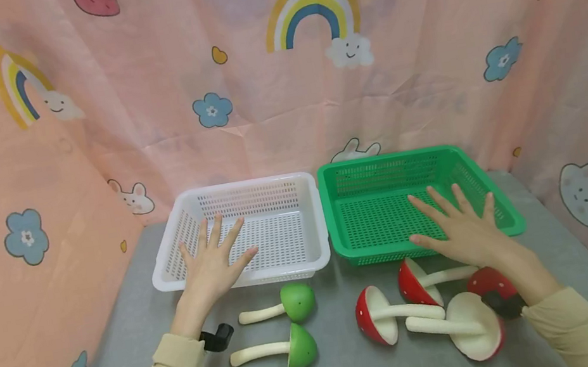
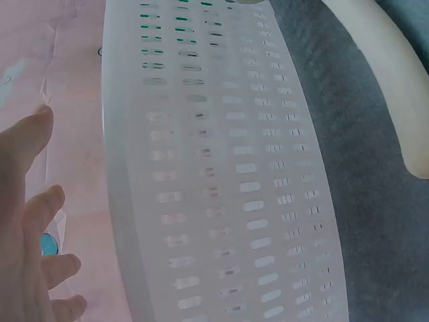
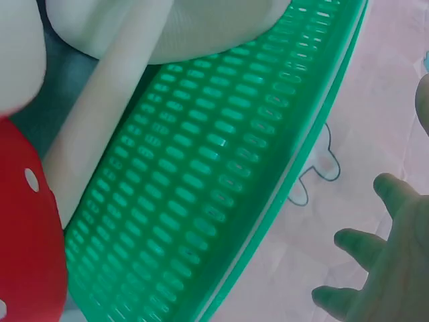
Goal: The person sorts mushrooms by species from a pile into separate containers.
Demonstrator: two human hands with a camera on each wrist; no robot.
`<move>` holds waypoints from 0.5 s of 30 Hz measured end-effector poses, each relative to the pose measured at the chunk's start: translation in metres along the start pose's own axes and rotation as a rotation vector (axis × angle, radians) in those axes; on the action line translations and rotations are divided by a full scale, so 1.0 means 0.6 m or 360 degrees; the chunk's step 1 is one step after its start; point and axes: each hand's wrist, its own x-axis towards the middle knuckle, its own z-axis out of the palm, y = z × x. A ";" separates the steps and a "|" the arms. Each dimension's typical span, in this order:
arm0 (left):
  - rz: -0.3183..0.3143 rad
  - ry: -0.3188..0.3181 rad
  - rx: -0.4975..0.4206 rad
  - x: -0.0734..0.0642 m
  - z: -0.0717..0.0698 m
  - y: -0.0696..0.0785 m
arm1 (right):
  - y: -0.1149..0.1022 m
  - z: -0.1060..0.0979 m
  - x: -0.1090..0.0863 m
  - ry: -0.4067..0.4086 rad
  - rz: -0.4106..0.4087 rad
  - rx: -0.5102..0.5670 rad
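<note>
One red mushroom (image 1: 485, 283) — partly hidden by the right forearm (image 1: 532, 275).

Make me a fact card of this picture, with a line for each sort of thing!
Baskets: white basket on the left, green basket beside it
Green mushrooms: two, in front of the white basket
Red mushrooms: four, in front of the green basket, one partly covered
Left hand: fingers spread, holding nothing
Right hand: fingers spread, holding nothing
Backdrop: pink cloth with cartoon pictures
</note>
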 end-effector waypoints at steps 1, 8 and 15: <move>0.0002 -0.0003 -0.0002 -0.002 0.000 0.000 | 0.000 0.001 -0.001 0.0004 -0.0009 0.0003; -0.0001 -0.0019 -0.0032 -0.014 -0.006 -0.001 | -0.005 0.006 -0.008 0.0076 -0.0078 0.0016; 0.0009 0.0014 -0.0032 -0.026 -0.006 -0.005 | -0.021 0.006 -0.019 0.0121 -0.0160 0.0069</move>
